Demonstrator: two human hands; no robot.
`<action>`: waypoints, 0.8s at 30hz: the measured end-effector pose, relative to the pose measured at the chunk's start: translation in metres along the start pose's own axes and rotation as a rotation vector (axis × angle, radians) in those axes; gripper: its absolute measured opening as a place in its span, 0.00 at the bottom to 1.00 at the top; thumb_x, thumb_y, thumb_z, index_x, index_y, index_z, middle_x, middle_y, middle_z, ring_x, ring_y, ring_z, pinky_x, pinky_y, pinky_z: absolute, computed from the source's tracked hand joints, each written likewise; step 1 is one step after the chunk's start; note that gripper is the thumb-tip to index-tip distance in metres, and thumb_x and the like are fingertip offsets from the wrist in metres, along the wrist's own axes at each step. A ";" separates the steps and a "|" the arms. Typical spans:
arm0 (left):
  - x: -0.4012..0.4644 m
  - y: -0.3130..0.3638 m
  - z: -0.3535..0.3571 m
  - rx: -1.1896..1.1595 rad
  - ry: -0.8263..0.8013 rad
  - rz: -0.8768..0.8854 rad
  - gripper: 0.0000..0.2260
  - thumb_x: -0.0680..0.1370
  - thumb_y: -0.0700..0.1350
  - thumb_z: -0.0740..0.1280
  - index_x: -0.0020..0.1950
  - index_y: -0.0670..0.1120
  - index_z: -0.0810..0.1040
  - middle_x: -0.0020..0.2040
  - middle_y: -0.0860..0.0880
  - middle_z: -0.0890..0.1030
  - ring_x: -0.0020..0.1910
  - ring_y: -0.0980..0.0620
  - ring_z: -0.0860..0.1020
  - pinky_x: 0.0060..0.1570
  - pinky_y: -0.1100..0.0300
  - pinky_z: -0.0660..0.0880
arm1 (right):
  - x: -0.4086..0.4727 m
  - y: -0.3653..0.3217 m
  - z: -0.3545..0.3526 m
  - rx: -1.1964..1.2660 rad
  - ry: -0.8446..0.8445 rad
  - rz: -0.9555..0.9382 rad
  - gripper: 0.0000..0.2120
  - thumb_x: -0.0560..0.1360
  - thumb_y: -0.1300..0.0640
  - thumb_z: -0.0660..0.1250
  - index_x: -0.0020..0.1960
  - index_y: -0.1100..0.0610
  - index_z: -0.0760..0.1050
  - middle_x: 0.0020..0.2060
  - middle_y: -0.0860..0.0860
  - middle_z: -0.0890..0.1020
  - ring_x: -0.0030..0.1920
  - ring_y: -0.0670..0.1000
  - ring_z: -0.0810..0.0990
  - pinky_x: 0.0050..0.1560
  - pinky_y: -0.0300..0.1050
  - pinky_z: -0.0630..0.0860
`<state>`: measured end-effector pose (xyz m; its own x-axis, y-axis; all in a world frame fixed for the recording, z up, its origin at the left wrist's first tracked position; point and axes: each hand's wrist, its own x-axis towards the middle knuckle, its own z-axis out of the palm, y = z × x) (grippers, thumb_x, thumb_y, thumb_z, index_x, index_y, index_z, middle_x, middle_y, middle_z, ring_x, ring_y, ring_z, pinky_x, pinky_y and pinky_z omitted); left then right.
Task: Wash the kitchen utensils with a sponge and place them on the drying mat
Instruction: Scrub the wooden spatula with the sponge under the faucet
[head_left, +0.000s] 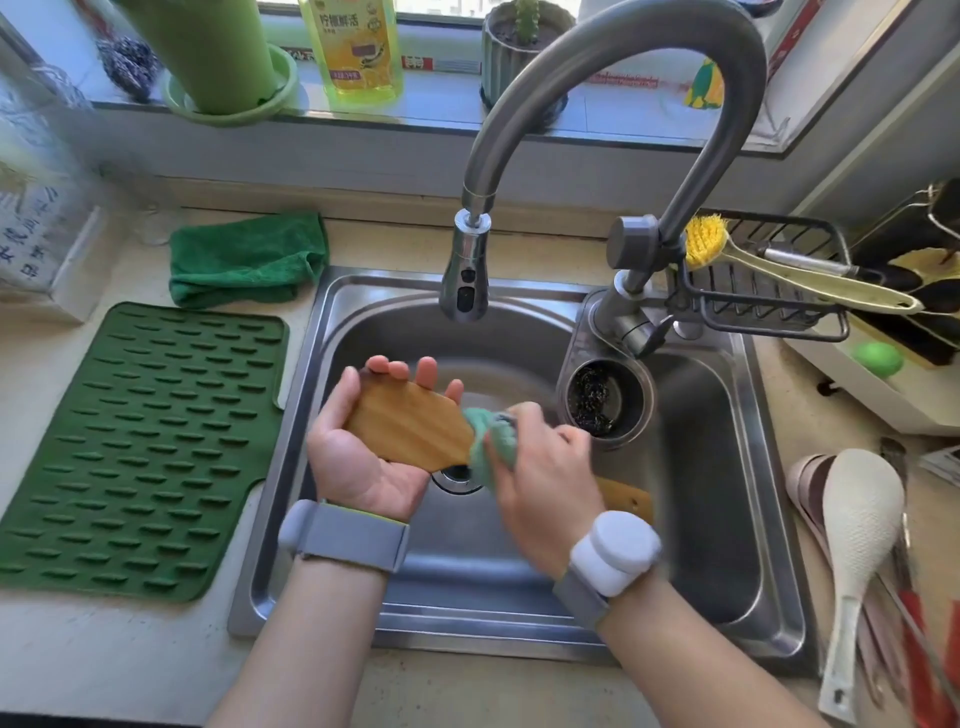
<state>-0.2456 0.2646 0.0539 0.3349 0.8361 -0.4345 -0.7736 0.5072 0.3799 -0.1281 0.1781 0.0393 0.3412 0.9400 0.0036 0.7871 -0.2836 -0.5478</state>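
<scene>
Over the steel sink (727, 467), my left hand (358, 457) cradles the broad blade of a wooden spatula (410, 426) from below. Its handle end (628, 499) sticks out past my right wrist. My right hand (540, 483) is closed around a green sponge (491, 441) that is pressed against the spatula where the blade narrows. The green ribbed drying mat (135, 452) lies on the counter to the left of the sink with nothing on it.
The faucet (467, 270) hangs over the sink's back. A folded green cloth (249, 260) lies behind the mat. A wire caddy (763, 291) with a yellow brush (706, 241) sits at the right. A white rice paddle (857, 545) and other utensils lie on the right counter. Detergent bottle (353, 47) on the sill.
</scene>
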 end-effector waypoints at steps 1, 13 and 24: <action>-0.001 -0.003 0.002 0.003 -0.029 -0.010 0.11 0.79 0.50 0.58 0.44 0.47 0.76 0.41 0.50 0.78 0.47 0.45 0.81 0.58 0.40 0.75 | 0.002 -0.011 -0.002 0.048 -0.032 -0.035 0.13 0.78 0.45 0.51 0.53 0.53 0.66 0.39 0.52 0.80 0.40 0.58 0.77 0.49 0.52 0.66; -0.012 -0.013 0.005 0.148 0.312 -0.166 0.17 0.75 0.60 0.64 0.55 0.50 0.70 0.54 0.41 0.77 0.56 0.35 0.80 0.55 0.41 0.73 | -0.006 0.007 -0.008 -0.140 0.055 -0.317 0.12 0.70 0.60 0.62 0.52 0.56 0.77 0.40 0.51 0.80 0.38 0.56 0.75 0.39 0.49 0.75; -0.023 -0.019 0.007 -0.019 0.105 -0.226 0.17 0.78 0.53 0.56 0.61 0.47 0.74 0.60 0.36 0.78 0.57 0.37 0.77 0.63 0.42 0.71 | 0.031 -0.015 -0.007 0.205 -0.002 -0.105 0.13 0.73 0.43 0.63 0.49 0.47 0.81 0.41 0.48 0.74 0.45 0.55 0.70 0.48 0.57 0.72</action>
<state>-0.2349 0.2377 0.0629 0.4436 0.6750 -0.5896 -0.6956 0.6741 0.2484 -0.1257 0.2103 0.0532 0.2616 0.9628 0.0678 0.6969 -0.1398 -0.7034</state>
